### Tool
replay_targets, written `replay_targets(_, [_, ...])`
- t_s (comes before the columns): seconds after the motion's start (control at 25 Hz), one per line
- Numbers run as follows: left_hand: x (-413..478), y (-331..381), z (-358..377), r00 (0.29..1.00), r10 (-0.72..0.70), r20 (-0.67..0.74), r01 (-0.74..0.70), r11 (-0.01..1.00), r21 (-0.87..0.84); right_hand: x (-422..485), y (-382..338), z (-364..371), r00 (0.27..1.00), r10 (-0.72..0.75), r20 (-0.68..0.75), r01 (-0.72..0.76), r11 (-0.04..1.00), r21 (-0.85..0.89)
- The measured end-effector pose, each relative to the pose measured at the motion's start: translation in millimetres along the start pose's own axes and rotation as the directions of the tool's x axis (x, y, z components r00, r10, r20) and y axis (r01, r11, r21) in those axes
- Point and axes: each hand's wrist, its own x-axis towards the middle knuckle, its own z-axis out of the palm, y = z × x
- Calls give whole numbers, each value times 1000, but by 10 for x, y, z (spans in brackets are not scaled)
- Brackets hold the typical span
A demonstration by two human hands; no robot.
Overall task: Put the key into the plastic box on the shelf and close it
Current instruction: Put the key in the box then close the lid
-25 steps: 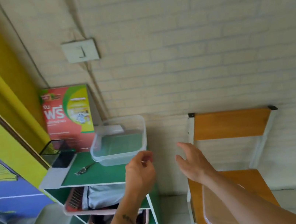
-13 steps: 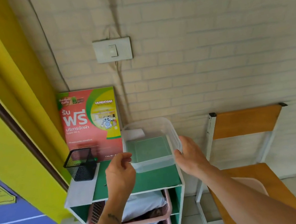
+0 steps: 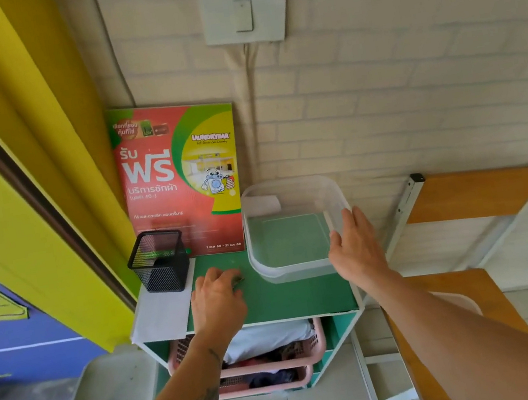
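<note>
A clear plastic box (image 3: 290, 230) stands without a lid on the green shelf top (image 3: 292, 299), at its right back corner. My right hand (image 3: 356, 247) lies flat against the box's right rim, fingers stretched out and slightly apart. My left hand (image 3: 217, 293) is pressed down on the shelf top left of the box, its fingers curled over the key (image 3: 239, 280). Only a small dark tip of the key shows at the fingertips. A translucent lid (image 3: 459, 303) lies on the wooden chair seat to the right.
A black mesh pen holder (image 3: 160, 261) stands at the shelf's back left on white paper. A red and green poster (image 3: 179, 178) leans on the brick wall. Pink baskets (image 3: 314, 351) with clothes fill the lower shelves. A wooden chair (image 3: 472, 194) stands close on the right.
My left hand left the box's front rim and went left and down onto the key. My right hand stays at the box's right side. The view came closer to the shelf.
</note>
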Motion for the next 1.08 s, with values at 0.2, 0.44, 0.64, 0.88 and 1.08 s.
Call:
replay_targets(0.2, [52, -38, 44, 997, 62, -46, -59, 997, 51, -4, -68, 103, 999, 21, -32, -24, 994, -107])
replay_targets(0.44, [90, -88, 100, 990, 94, -109, -90, 995, 41, -41, -75, 128, 1000, -8, -8, 6, 981, -196])
replay_targets(0.64, [142, 12, -81, 977, -12, -212, -17, 990, -137, -31, -95, 112, 1000, 6, 23, -2, 982, -190])
replay_targets(0.88, [455, 710, -485, 962, 4, -272, -112, 917, -383, -13, -83, 45, 997, 19, 76, -8, 988, -152])
replay_targets(1.08, [723, 1186, -347, 997, -8, 72, 39, 895, -444, -16, -47, -4, 991, 1, 131, 17, 990, -142])
